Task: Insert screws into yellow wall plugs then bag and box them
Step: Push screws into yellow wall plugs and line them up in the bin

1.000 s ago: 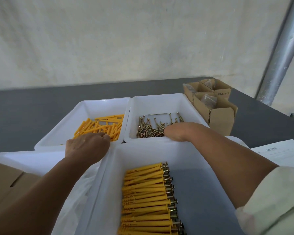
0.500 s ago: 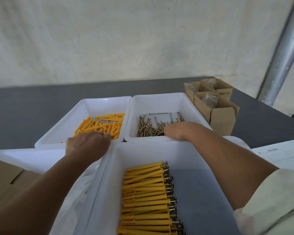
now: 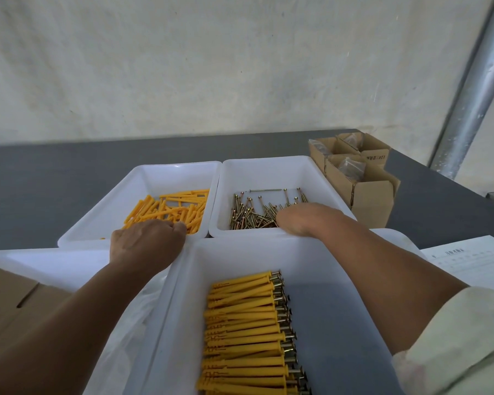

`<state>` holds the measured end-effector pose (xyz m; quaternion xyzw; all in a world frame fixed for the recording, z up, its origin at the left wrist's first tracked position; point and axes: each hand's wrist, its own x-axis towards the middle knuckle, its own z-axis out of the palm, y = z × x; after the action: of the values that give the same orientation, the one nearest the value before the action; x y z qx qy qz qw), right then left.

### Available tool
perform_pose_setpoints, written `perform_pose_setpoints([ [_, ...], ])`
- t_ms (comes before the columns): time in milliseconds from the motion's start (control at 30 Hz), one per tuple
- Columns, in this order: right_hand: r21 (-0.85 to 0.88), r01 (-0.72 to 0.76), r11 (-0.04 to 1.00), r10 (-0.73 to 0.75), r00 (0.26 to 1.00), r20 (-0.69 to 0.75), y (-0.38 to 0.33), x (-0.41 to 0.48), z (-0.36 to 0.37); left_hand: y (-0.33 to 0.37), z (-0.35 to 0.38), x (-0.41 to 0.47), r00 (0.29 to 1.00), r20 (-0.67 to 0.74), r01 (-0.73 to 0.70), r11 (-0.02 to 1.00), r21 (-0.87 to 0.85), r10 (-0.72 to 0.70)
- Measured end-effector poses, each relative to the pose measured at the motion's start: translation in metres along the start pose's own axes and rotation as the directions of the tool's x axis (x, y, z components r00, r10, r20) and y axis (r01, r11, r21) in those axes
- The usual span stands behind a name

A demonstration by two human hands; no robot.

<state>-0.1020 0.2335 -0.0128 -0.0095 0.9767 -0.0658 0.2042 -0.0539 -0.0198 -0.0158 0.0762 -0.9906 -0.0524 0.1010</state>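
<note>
While right hand (image 3: 305,219) covers screws (image 3: 248,215) (perhaps gripping), cardboard boxes (image 3: 371,198) nearby.

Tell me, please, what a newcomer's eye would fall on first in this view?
The neat row of finished plugs, yellow with screw heads showing, fills the near tray and stands out most. Behind it, the left hand reaches into the far left tray of loose plugs, and the right hand into the far right tray of screws. Small cardboard boxes sit at the table's far right.
</note>
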Motion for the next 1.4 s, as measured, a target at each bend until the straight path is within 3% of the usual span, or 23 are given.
perform_pose_setpoints([
  [233,0.008,-0.006,1.0,0.008,0.98,-0.199,0.002,0.0,-0.001,0.0,0.0,-0.001,1.0,-0.02,0.014,1.0,-0.024,-0.014],
  [500,0.091,-0.054,0.994,0.071,0.981,-0.183,0.004,-0.004,0.001,-0.001,0.001,0.001,1.0,-0.024,0.018,0.999,-0.028,-0.019],
  [633,0.187,-0.107,0.976,0.154,0.953,-0.261,0.007,-0.008,0.002,-0.002,0.001,0.001,1.0,-0.014,0.024,0.999,-0.037,-0.024],
  [1033,0.232,-0.037,0.972,0.12,0.927,-0.355,0.009,-0.015,0.005,-0.003,-0.002,-0.001,0.999,-0.017,0.033,0.992,-0.118,-0.035],
  [1300,0.328,0.017,0.945,0.126,0.903,-0.411,0.01,-0.022,0.004,0.001,-0.015,-0.006,0.988,-0.076,0.091,0.91,-0.404,-0.133],
  [1400,0.356,0.038,0.934,0.126,0.897,-0.424,0.01,-0.025,0.003,0.005,-0.022,-0.009,0.975,-0.167,0.046,0.864,-0.501,-0.148],
])
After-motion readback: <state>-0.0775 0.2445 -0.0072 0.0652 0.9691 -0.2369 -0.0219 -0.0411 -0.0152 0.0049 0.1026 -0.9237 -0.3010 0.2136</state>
